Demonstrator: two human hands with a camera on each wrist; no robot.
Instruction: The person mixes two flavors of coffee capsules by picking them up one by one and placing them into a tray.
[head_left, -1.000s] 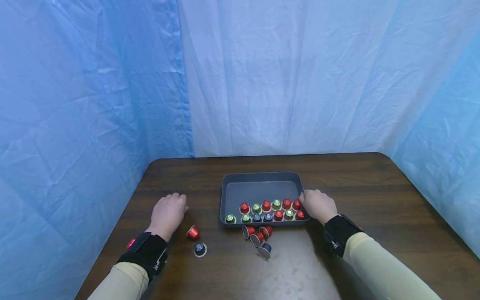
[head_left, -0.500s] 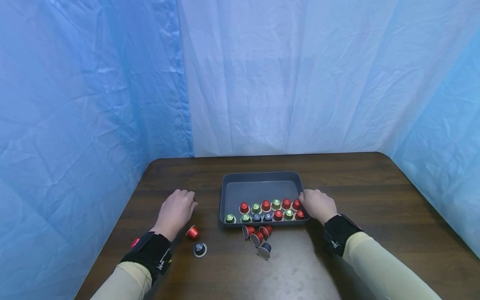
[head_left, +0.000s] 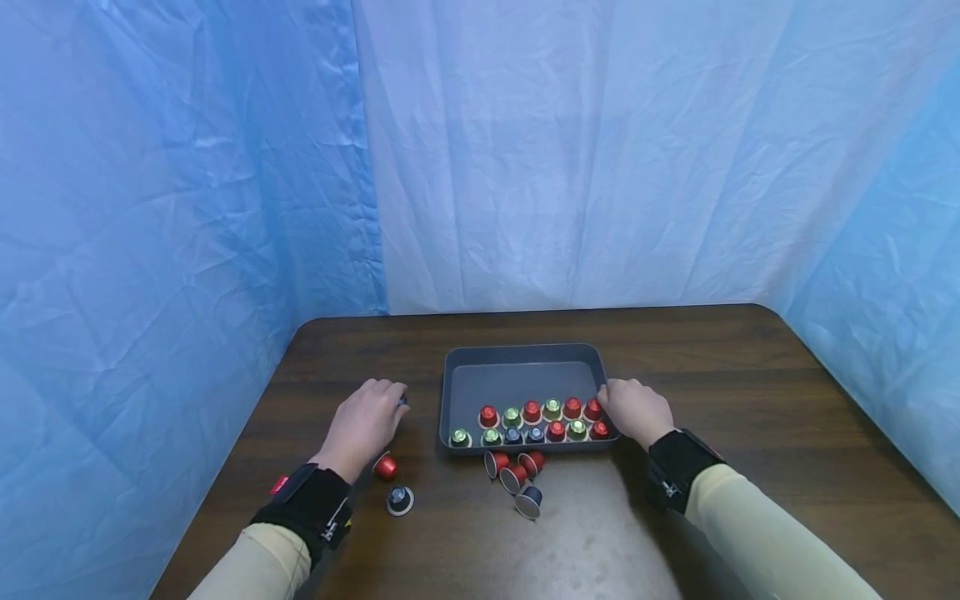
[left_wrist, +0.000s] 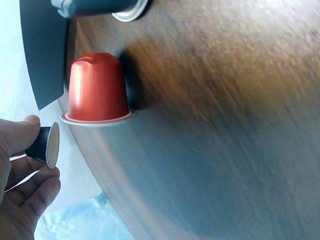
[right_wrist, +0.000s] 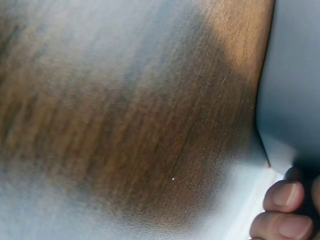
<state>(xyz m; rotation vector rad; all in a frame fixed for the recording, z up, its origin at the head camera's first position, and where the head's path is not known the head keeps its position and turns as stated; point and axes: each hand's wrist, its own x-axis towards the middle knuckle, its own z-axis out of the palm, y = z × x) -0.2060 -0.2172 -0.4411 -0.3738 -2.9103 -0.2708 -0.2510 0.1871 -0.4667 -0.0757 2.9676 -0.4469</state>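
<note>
My left hand (head_left: 364,427) pinches a dark blue coffee capsule (left_wrist: 38,149) between thumb and fingers, left of the grey baking tray (head_left: 517,379). In the left wrist view its pale foil lid faces away from the palm. At the tray's right wall, my right hand (head_left: 636,410) grips the side; in the right wrist view its curled fingers (right_wrist: 286,225) show by the tray's corner. Inside the tray, red, green and blue capsules (head_left: 532,411) stand lid down in two rows along the near side.
A red capsule (head_left: 386,465) lies on its side near my left wrist, with a dark blue capsule (head_left: 400,500) standing lid down closer to me. Before the tray's near wall lie several tipped capsules (head_left: 513,477), red ones and a dark blue one (head_left: 528,502). Blue curtains surround the table.
My left hand has moved right toward the tray, carrying the dark blue capsule, which has come into sight at the fingertips. The right hand and the tray have stayed put.
</note>
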